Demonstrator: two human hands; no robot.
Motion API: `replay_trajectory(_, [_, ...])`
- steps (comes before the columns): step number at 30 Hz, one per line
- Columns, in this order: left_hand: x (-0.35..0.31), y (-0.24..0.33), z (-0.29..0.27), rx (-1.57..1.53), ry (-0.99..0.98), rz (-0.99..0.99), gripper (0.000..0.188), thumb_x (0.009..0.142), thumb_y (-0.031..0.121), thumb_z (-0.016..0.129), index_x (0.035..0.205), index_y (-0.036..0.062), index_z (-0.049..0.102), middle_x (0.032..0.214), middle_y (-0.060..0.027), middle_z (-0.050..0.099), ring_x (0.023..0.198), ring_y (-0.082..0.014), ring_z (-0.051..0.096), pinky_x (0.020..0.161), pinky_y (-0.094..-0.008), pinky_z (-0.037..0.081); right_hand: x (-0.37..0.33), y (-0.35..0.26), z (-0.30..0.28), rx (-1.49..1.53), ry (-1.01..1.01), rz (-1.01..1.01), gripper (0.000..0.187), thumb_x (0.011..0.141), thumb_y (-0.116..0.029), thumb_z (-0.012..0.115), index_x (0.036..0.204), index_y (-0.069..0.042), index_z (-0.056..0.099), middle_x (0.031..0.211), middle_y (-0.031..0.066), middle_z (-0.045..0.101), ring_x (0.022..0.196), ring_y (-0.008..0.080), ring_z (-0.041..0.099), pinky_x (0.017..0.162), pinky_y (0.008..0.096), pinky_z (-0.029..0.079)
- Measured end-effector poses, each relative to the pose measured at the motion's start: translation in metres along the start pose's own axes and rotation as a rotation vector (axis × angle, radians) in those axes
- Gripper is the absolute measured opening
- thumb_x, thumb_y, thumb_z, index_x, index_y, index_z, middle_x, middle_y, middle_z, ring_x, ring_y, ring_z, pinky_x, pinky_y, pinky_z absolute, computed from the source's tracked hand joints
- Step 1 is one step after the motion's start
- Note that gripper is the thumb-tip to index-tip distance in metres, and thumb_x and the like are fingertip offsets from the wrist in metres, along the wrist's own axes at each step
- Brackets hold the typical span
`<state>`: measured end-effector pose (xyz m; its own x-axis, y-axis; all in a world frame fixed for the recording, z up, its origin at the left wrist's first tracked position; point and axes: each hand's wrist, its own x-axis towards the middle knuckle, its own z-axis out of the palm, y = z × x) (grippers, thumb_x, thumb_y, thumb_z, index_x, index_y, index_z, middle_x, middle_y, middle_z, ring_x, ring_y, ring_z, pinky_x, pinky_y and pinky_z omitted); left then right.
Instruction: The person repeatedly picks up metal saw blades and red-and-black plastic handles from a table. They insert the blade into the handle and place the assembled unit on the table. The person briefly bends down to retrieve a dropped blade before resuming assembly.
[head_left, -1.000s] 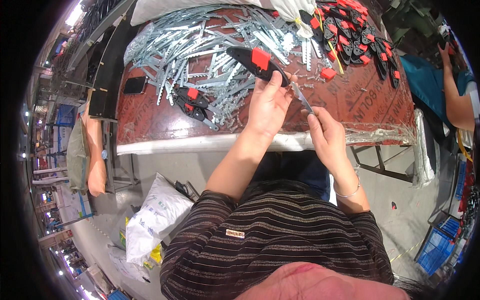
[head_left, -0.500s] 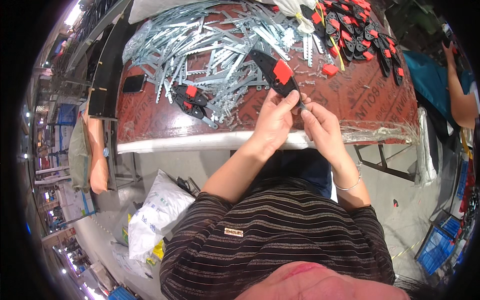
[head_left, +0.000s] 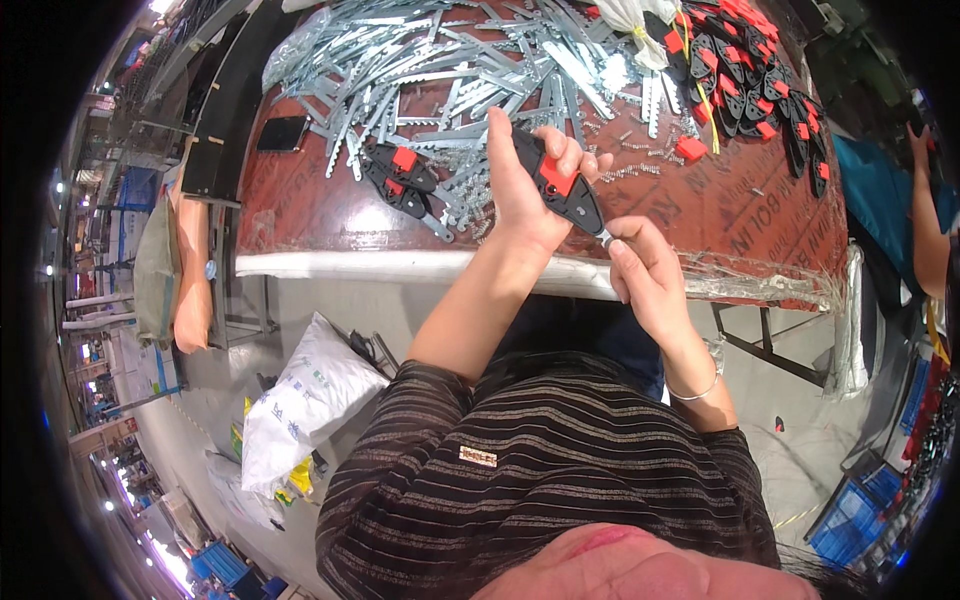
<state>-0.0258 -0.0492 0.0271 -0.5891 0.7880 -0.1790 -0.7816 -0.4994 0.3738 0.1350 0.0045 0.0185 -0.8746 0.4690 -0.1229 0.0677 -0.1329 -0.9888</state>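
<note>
My left hand [head_left: 527,208] is closed round a flat, pointed black plastic tool handle [head_left: 580,210], tilted with its lower tip toward my right hand. Its red block [head_left: 556,179] lies partly under my curled fingertips, with my thumb along the other side. My right hand [head_left: 650,268] pinches a small light metal end [head_left: 605,238] that sticks out of the lower tip. Whether that end belongs to a metal strip inside the handle is hidden. Left of my hands, two similar black handles [head_left: 395,183] with red blocks lie on the red-brown table [head_left: 330,215].
A broad heap of notched metal strips [head_left: 440,75] covers the table's far side, with loose small springs [head_left: 630,171] nearby. Black-and-red handles [head_left: 745,90] are piled at far right. A phone-like black slab [head_left: 282,134] lies left. Another person's arm [head_left: 930,215] shows at right.
My left hand has shifted from pinching the handle's lower end to wrapping round its body, fingers over the red block. The handle has come lower. My right hand stays at its tip.
</note>
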Motion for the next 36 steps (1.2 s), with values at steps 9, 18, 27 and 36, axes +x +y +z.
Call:
replay_trajectory(9, [-0.005,0.010,-0.015,0.027,-0.008,0.043,0.068,0.085,0.071,0.027,0.058,0.0106,0.042,0.051,-0.0037,0.040,0.055,-0.0219,0.045,0.080,-0.0436,0.045,0.034,-0.011,0.018,-0.191,-0.073,-0.177,0.032,0.085,-0.003,0.033,0.116,-0.003,0.043,0.058,0.0057,0.046,0.050,0.0154,0.047,0.053,0.0304,0.038])
replay_trajectory(18, [0.002,0.064,-0.036,0.177,0.140,0.243,0.061,0.094,0.055,0.027,0.074,0.0044,0.054,0.070,-0.0128,0.058,0.079,-0.0286,0.059,0.080,-0.0419,0.047,0.067,-0.028,0.037,-0.607,-0.107,-0.199,0.029,0.089,-0.017,0.044,0.117,-0.008,0.041,0.071,0.0145,0.061,0.072,0.0376,0.060,0.064,0.0449,0.045])
replay_trajectory(27, [0.025,0.169,-0.087,0.470,0.277,0.427,0.021,0.091,0.015,0.054,0.107,0.0020,0.051,0.101,-0.0160,0.060,0.096,-0.0288,0.058,0.084,-0.0475,0.050,0.165,0.000,0.000,-1.139,0.149,-0.513,0.023,0.075,-0.022,0.065,0.093,-0.007,0.060,0.079,0.0068,0.060,0.079,0.0278,0.060,0.065,0.0384,0.048])
replay_trajectory(36, [0.058,0.175,-0.095,1.129,0.537,0.938,0.050,0.079,0.001,0.062,0.124,-0.0027,0.039,0.125,-0.0163,0.046,0.115,-0.0236,0.045,0.098,-0.0355,0.036,0.177,0.004,-0.002,-1.231,0.048,-0.817,0.017,0.070,-0.018,0.066,0.073,-0.005,0.056,0.069,0.0095,0.057,0.072,0.0279,0.058,0.061,0.0386,0.047])
